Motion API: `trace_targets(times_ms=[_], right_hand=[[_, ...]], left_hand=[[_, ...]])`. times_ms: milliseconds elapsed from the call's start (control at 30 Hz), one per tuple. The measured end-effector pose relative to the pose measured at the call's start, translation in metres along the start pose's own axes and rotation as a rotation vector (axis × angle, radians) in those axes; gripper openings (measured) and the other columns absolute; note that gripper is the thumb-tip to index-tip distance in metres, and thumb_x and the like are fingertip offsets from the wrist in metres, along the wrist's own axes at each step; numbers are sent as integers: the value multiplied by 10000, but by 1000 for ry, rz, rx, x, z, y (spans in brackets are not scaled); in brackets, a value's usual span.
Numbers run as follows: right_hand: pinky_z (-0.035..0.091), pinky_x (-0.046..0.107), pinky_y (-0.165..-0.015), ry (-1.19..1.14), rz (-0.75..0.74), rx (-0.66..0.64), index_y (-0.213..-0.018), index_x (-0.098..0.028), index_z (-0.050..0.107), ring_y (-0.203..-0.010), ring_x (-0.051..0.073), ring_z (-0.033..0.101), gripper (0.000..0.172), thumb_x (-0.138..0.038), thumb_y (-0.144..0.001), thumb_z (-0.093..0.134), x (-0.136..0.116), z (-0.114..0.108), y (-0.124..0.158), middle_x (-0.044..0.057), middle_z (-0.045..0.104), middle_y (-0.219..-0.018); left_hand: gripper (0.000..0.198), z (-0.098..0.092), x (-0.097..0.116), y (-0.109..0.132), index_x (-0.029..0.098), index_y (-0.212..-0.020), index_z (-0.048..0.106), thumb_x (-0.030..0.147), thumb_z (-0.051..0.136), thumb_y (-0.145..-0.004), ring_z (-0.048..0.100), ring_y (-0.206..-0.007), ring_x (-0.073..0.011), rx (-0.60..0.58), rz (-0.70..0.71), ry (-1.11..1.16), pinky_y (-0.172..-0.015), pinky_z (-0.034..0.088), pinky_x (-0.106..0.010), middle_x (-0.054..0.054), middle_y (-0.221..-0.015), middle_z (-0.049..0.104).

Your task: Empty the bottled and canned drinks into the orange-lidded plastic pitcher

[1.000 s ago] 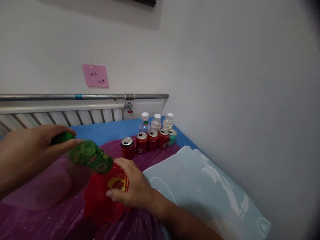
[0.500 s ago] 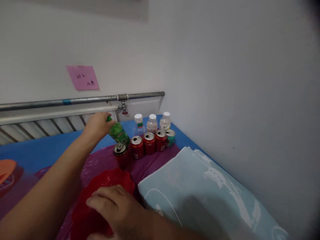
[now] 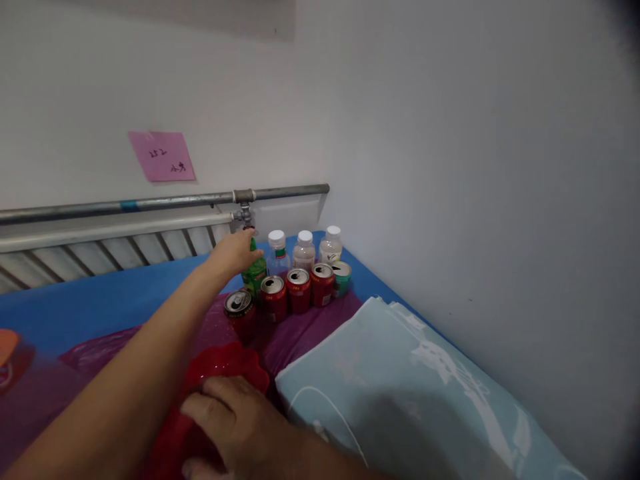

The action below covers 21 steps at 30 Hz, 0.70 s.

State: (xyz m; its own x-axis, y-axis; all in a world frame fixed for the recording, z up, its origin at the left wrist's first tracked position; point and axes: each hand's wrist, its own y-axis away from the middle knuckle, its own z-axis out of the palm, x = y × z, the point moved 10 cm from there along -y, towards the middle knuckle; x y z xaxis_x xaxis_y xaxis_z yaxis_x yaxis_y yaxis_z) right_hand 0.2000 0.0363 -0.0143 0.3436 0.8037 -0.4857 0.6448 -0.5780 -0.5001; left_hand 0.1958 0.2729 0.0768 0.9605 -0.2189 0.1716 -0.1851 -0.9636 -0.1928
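Reaching to the far side, the left hand (image 3: 233, 255) curls its fingers around the neck of an upright green plastic bottle (image 3: 255, 276), just left of three clear, white-capped bottles (image 3: 303, 256). Nearer stand four red metal cans (image 3: 299, 297) and a teal can (image 3: 343, 281). The lineup looks nearly done, the green bottle's release left. The half-open right hand (image 3: 243, 423), seemingly bare, covers a red scalloped bowl (image 3: 235, 359); I can't tell what's inside.

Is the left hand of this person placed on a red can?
No, the left hand is at the upper part of the green bottle.
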Motion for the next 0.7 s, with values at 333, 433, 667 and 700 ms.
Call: trace_targets(times_ms=[333,433,667,700], right_hand=[[516,309,-1026,-135,79,116,-1339,-161,556,-1162,219,635,497,-222,-848,609,11,-22,6,115,661,-1254],[510,347,-1056,-101,111,138,-1366,-205,541,-1216,223,628,509,-157,-860,564,21,-16,13,107,651,-1306],[604,348,-927,-17,75,238,-1277,-271,632,-1055,251,728,379,-326,-904,593,50,-10,13,68,720,-1224],[613,342,-905,-5,82,231,-1262,-270,642,-1028,252,738,371,-338,-900,597,54,-10,13,68,727,-1213]], left_hand=[[508,-81,-37,130,191,-1300,582,442,568,-859,638,-792,-192,334,-92,191,-842,517,-328,-74,-1044,697],[389,-108,-78,202,226,-1167,648,433,593,-842,606,-726,-128,577,-181,318,-671,487,-242,-18,-996,698],[530,-155,-279,321,64,-1313,527,329,557,-855,586,-1164,-298,881,-772,32,-1084,460,-458,-196,-1263,606],[567,-160,-307,333,32,-1344,493,312,555,-855,513,-1277,-342,892,-847,1,-1160,379,-511,-233,-1324,565]])
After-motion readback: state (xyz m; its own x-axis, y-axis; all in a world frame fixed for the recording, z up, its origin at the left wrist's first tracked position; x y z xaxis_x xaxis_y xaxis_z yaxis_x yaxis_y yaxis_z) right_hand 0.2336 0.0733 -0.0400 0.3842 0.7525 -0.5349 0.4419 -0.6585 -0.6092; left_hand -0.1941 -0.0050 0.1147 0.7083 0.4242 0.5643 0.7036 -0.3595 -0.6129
